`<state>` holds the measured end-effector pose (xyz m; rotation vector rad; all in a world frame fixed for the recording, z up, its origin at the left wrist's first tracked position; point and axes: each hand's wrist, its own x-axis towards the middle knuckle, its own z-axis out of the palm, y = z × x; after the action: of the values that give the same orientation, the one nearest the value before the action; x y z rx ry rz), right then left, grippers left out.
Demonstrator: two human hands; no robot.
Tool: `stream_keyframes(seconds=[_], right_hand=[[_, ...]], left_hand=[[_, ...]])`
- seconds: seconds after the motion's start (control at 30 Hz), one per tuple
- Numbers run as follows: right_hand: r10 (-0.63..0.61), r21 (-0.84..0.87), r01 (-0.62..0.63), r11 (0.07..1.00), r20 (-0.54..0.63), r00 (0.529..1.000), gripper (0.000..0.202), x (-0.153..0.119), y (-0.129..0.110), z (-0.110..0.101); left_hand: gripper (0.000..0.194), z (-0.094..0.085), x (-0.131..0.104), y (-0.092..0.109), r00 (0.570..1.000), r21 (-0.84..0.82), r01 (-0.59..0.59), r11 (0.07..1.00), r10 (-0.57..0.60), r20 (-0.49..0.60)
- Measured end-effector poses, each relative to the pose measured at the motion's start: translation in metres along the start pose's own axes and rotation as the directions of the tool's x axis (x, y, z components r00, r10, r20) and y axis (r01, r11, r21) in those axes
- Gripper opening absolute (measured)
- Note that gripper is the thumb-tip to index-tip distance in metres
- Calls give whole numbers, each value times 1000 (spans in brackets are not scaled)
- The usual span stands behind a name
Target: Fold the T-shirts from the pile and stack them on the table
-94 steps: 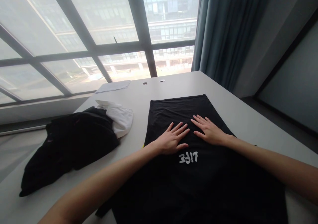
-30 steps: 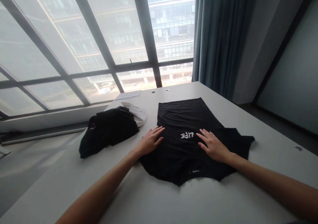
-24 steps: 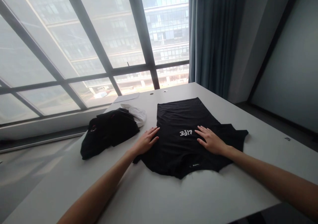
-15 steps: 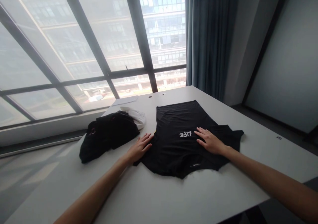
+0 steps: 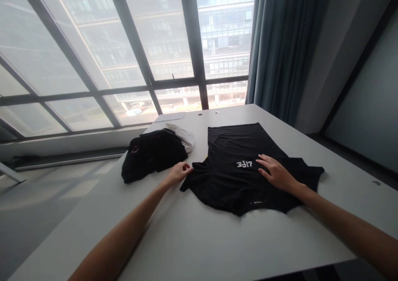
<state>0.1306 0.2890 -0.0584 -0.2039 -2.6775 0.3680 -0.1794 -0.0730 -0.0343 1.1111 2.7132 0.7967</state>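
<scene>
A black T-shirt (image 5: pixel 230 148) with white lettering lies spread flat on the white table (image 5: pixel 199 239), its collar toward me and its hem toward the window. At the end of its left sleeve, my left hand (image 5: pixel 178 173) is closed, thumb and fingers pinching the sleeve's edge. My right hand (image 5: pixel 276 174) rests on the shirt just right of the lettering, palm down with fingers spread, holding nothing. Beyond my left hand sits a heap of black clothing (image 5: pixel 152 154), with a white cloth (image 5: pixel 183 136) behind it.
White sheets (image 5: pixel 169 117) lie at the table's far left corner. A small dark fitting (image 5: pixel 376 183) is on the right of the tabletop. Large windows and a blue-grey curtain (image 5: pixel 280 52) stand behind the table.
My left hand has gone from lying spread on the shirt's left side to pinching at the sleeve edge. The camera view has shifted left, so the scene sits further right.
</scene>
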Motion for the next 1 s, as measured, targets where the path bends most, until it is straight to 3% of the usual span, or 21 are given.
stream_keyframes(seconds=[0.17,0.37,0.5,0.6,0.73,0.83,0.93,1.0], right_hand=[[-59,102,63,993,-40,997,39,26,-46,-2],[-131,187,111,976,97,987,28,67,-140,16],[-201,162,169,972,207,957,32,60,-201,36],[-284,132,256,958,274,919,40,45,-233,47],[-289,92,274,957,288,913,39,35,-254,56],[-228,60,220,974,297,927,24,37,-258,59],[-156,63,143,988,329,931,19,41,-255,59],[-95,87,69,994,337,937,19,43,-253,57]], left_hand=[[21,5,-6,11,999,-53,53,997,-53,11],[8,5,-16,27,994,-109,97,989,-101,-32],[29,0,-22,36,988,-325,142,935,-116,99],[30,-5,-21,38,975,-513,205,834,-130,178],[32,-10,-16,43,955,-603,295,741,-208,212],[31,-19,-10,52,942,-620,329,712,-197,273],[32,-33,0,61,943,-622,300,723,-124,310],[36,-41,10,67,945,-589,219,778,-20,326]])
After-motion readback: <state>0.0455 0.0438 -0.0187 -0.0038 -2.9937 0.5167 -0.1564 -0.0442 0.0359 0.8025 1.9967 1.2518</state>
